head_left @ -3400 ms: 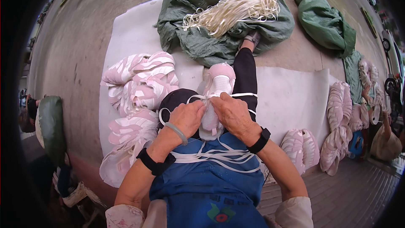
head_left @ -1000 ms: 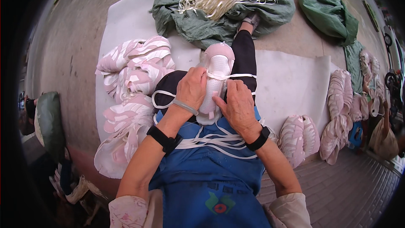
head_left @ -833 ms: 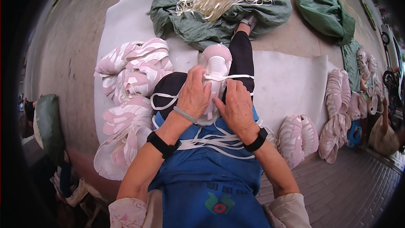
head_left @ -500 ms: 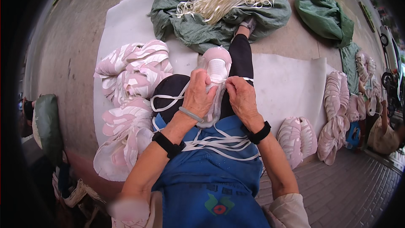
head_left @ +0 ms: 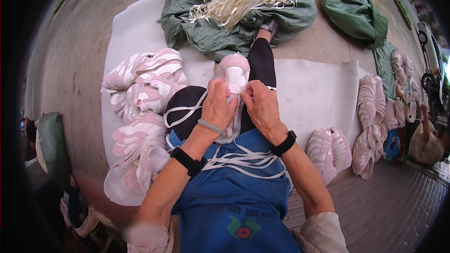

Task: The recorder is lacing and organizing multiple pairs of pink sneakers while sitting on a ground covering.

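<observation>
A pink and white shoe upper [head_left: 236,72] lies lengthwise between my legs, toe pointing away from me. My left hand [head_left: 216,105] is closed at its left edge, gripping it beside the tongue. My right hand [head_left: 262,105] pinches a white shoelace [head_left: 183,108] at the upper's lacing edge, fingertips close to the left thumb. One loop of lace hangs out to the left over my dark trouser leg. More white laces [head_left: 243,163] lie across my blue apron [head_left: 225,197]. The fingers hide the eyelets.
Stacked pink and white uppers [head_left: 157,84] lie at left on a white sheet [head_left: 309,79]; others [head_left: 328,152] stand at right. Ahead, a lace bundle [head_left: 248,0] rests on a green sack [head_left: 201,37]. Another green sack [head_left: 354,11] lies far right. A person [head_left: 426,145] sits at the right edge.
My right hand has drawn in leftward toward the left hand, over the upper. The whole view has shifted slightly; both hands remain at the same upper.
</observation>
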The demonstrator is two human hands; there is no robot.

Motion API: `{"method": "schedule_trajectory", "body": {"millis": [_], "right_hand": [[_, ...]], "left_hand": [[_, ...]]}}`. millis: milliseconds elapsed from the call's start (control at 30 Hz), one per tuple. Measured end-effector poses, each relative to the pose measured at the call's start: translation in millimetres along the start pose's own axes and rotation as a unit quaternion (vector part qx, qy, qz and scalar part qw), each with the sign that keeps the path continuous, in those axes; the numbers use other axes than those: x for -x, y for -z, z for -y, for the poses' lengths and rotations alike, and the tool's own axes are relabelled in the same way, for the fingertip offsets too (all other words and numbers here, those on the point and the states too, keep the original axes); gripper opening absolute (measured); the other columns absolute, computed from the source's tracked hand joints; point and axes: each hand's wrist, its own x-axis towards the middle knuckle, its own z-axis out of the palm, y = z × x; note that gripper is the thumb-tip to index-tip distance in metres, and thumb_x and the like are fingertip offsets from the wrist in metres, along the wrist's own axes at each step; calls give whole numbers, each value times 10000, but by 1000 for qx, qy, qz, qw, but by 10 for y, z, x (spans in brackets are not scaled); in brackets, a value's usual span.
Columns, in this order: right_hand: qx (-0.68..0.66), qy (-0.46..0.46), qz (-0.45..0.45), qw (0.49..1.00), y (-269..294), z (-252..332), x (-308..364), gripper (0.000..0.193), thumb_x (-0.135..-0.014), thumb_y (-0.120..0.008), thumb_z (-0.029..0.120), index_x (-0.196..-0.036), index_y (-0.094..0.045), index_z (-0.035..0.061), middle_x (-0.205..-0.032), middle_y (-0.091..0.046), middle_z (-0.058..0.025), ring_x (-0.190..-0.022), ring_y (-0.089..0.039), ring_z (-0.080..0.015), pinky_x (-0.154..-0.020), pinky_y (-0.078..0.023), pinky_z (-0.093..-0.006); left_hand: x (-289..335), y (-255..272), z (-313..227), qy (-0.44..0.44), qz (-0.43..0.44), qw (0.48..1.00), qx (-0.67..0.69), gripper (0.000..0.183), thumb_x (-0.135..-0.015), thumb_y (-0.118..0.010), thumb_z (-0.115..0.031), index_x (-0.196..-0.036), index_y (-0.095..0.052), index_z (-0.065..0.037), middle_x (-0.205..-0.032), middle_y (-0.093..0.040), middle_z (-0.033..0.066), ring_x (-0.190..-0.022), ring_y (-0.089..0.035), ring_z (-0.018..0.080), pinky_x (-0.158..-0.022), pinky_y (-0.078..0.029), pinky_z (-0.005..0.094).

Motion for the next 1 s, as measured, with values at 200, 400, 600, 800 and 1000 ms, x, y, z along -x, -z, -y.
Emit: {"method": "schedule_trajectory", "body": {"millis": [200, 400, 600, 800, 1000], "right_hand": [[235, 50, 4, 971, 99, 224, 225, 369, -737, -702, 248, -1006, -570, 33, -979, -572, -130, -954, -523, -303, -840, -359, -429], [272, 64, 6, 960, -65, 254, 321, 379, -759, -664, 222, -1063, -557, 23, -955, -570, -117, -951, -523, -283, -844, -354, -425], [157, -4, 26, 987, -62, -57, 95, 145, -871, -545, 182, -877, -646, 78, -851, -643, -112, -861, -586, -303, -767, -395, -447], [21, 26, 165, 986, 160, -255, -228, 170, -856, -549, 181, -833, -651, 47, -750, -643, -139, -726, -619, -337, -677, -484, -418], [-89, 29, 304, 948, 261, -310, -454, 171, -844, -545, 179, -807, -653, 53, -720, -648, -127, -704, -632, -323, -655, -501, -384]], "left_hand": [[-9, 7, 41, -4, -2, 1000, 2, 342, -720, -691, -58, -896, -399, -32, -1018, -452, 184, -891, -531, 409, -739, -458, 441], [-32, -12, 79, 4, -14, 1000, 14, 333, -712, -694, -61, -890, -414, -33, -961, -455, 180, -854, -524, 405, -733, -451, 436], [-46, 12, 26, 29, 6, 1000, 11, 330, -715, -697, -73, -900, -429, -20, -962, -452, 188, -856, -527, 407, -736, -455, 441], [-73, -3, 13, 35, 37, 998, -38, 369, -714, -698, -94, -944, -430, 9, -981, -449, 209, -906, -523, 415, -778, -455, 445], [-67, 14, 13, 48, 55, 997, -11, 386, -711, -685, -111, -965, -424, 16, -945, -449, 203, -892, -502, 392, -780, -434, 424]]}}
